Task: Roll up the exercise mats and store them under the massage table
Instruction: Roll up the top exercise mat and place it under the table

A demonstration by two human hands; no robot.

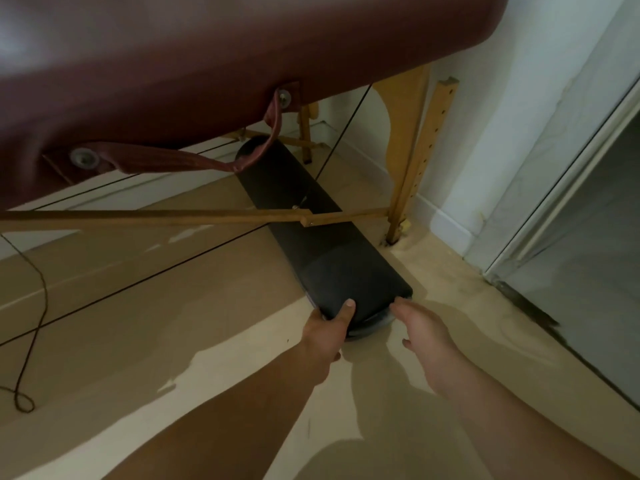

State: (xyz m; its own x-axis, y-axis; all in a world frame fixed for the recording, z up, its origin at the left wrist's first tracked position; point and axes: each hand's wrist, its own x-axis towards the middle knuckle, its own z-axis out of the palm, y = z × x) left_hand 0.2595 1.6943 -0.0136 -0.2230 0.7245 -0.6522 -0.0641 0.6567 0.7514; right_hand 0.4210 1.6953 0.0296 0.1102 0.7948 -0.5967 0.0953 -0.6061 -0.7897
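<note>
- Mat (311, 216) — black, rolled — is laid on the floor (173, 306), reaching under the massage table (173, 64).
- Its near end is gripped by the left hand (329, 327).
- Right hand (422, 323) is held loose, fingertips touching the mat's end.

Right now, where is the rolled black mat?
The rolled mat lies on the floor in mid-view, its far end under the massage table, near the wooden leg; both hands touch its near end.

Dim, soft-focus wide-angle view, glare patches on the floor (242, 341), blurred, bowed edges.
</note>
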